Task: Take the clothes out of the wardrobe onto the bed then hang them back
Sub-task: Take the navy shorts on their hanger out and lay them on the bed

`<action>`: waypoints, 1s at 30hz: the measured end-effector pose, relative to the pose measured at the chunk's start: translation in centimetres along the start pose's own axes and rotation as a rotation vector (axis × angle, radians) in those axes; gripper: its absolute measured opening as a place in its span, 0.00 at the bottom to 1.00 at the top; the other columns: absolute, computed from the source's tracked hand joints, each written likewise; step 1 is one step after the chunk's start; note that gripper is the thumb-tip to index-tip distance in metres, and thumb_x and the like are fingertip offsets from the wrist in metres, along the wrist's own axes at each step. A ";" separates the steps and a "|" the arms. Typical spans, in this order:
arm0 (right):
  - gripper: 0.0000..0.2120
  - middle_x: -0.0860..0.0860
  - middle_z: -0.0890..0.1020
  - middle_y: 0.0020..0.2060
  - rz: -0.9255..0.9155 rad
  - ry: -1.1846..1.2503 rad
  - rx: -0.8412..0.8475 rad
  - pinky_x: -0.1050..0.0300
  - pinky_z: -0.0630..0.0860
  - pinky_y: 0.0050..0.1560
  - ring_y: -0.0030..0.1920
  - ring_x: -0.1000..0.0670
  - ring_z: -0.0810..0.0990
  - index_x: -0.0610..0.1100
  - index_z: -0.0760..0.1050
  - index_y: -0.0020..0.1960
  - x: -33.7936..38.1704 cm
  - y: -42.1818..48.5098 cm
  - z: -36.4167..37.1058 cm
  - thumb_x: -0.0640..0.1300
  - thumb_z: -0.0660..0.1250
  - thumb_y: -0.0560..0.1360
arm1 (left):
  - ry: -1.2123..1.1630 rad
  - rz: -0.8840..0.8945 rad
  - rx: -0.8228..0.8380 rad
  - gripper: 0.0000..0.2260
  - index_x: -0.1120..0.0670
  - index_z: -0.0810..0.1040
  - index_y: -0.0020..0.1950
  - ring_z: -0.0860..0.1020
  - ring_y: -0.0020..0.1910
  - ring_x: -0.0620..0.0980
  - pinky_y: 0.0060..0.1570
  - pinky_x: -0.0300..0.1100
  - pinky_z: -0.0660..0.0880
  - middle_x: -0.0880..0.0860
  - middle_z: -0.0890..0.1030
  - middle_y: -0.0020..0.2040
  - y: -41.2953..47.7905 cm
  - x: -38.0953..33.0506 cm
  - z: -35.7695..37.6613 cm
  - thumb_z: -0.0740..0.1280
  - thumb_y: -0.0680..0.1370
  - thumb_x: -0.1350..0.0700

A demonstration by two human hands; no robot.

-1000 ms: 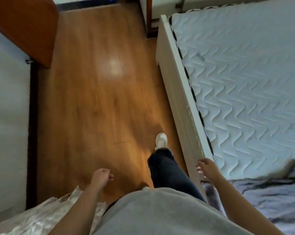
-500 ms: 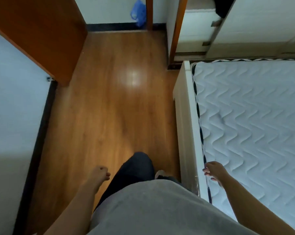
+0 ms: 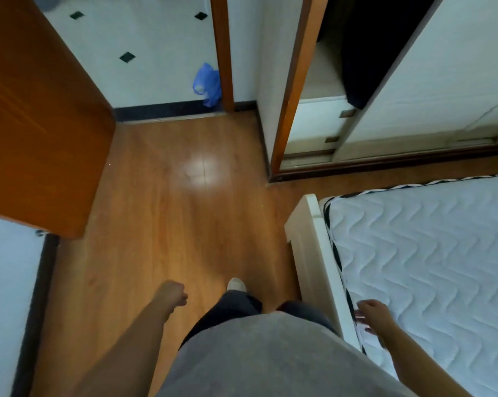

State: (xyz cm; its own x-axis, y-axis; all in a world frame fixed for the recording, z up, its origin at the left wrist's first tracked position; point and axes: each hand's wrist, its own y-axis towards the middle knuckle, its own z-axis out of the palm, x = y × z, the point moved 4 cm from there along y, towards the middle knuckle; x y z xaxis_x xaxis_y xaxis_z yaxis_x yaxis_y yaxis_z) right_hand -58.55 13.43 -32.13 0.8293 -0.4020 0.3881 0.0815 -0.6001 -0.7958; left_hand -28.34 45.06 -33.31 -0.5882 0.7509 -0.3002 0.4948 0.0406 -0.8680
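Nearest, we see the person's grey top [image 3: 256, 356] filling the bottom edge, with dark trousers [image 3: 233, 306] and one white shoe [image 3: 236, 283] stepping out on the wooden floor [image 3: 162, 213]. The left hand [image 3: 172, 293] hangs to the left of the leg, its fingers loosely curled and holding nothing. The right hand [image 3: 371, 315] is over the near edge of the bed, fingers spread and relaxed, with nothing in it; the fingers are blurred, and we cannot tell whether they touch the white bed frame [image 3: 313, 253]. Just right of that frame lies the bare quilted mattress [image 3: 428, 253], and no clothes lie on the part we can see. On the left, an orange-brown wooden door [image 3: 41, 110] stands open against the wall. Farther off, past the foot of the bed, stands the wardrobe [image 3: 288, 81], its pale sliding door [image 3: 431, 81] pushed to the right. In the open gap dark clothing [image 3: 365, 53] hangs above white drawers [image 3: 319, 118], too dim for us to make out single pieces. Farthest left, a blue plastic bag [image 3: 206, 84] sits on the tiled floor beyond the doorway.
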 end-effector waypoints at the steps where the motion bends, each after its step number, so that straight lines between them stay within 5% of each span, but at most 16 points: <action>1: 0.11 0.39 0.77 0.43 -0.015 0.036 -0.013 0.57 0.66 0.36 0.44 0.43 0.74 0.31 0.72 0.55 2.5 0.7 0.0 0.35 0.56 0.77 | 0.020 0.048 -0.010 0.08 0.64 0.72 0.48 0.74 0.35 0.50 0.33 0.41 0.64 0.64 0.78 0.55 0.7 -3.9 -0.4 0.55 0.80 0.62; 4: 0.09 0.40 0.79 0.44 -0.089 0.135 -0.017 0.57 0.68 0.37 0.45 0.43 0.76 0.35 0.72 0.55 10.6 2.8 0.0 0.37 0.58 0.78 | 0.045 0.224 -0.007 0.13 0.63 0.71 0.60 0.76 0.43 0.54 0.42 0.44 0.68 0.59 0.78 0.48 1.5 -15.0 0.0 0.56 0.79 0.59; 8: 0.08 0.42 0.80 0.46 -0.267 0.214 -0.047 0.53 0.71 0.43 0.46 0.44 0.78 0.40 0.72 0.54 22.1 5.7 -1.3 0.39 0.58 0.78 | 0.096 0.537 0.013 0.11 0.60 0.76 0.53 0.79 0.43 0.53 0.39 0.41 0.70 0.50 0.78 0.38 0.0 -29.5 2.6 0.57 0.79 0.56; 15: 0.06 0.48 0.82 0.44 -0.650 0.319 -0.178 0.50 0.74 0.52 0.46 0.48 0.81 0.46 0.75 0.50 42.6 8.6 -10.3 0.41 0.61 0.76 | 0.239 1.275 -0.102 0.11 0.49 0.71 0.61 0.75 0.53 0.40 0.56 0.36 0.71 0.43 0.76 0.53 -13.0 -52.4 6.8 0.57 0.79 0.51; 20: 0.06 0.52 0.82 0.42 -0.920 0.456 -0.213 0.71 0.75 0.40 0.39 0.62 0.81 0.46 0.75 0.50 54.6 5.7 -16.6 0.39 0.60 0.77 | 0.248 1.797 -0.216 0.14 0.55 0.73 0.60 0.73 0.53 0.38 0.55 0.27 0.69 0.49 0.77 0.53 -20.0 -63.3 7.2 0.57 0.78 0.52; 30: 0.06 0.51 0.83 0.42 -1.342 0.516 -0.402 0.74 0.73 0.39 0.39 0.61 0.81 0.48 0.75 0.49 69.8 -4.9 -25.3 0.40 0.61 0.76 | 0.025 2.438 -0.699 0.10 0.62 0.77 0.55 0.76 0.55 0.53 0.55 0.42 0.74 0.59 0.78 0.55 -33.6 -76.8 4.0 0.62 0.76 0.60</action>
State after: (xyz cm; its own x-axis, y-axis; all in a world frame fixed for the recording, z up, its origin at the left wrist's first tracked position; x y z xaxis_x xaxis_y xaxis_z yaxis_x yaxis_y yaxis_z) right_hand -15.00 -29.16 10.64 -0.0270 0.4472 0.8940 0.3807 -0.8224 0.4228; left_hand -2.36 -16.61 17.31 0.9829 -0.1695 -0.0718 0.0070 -0.3557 0.9346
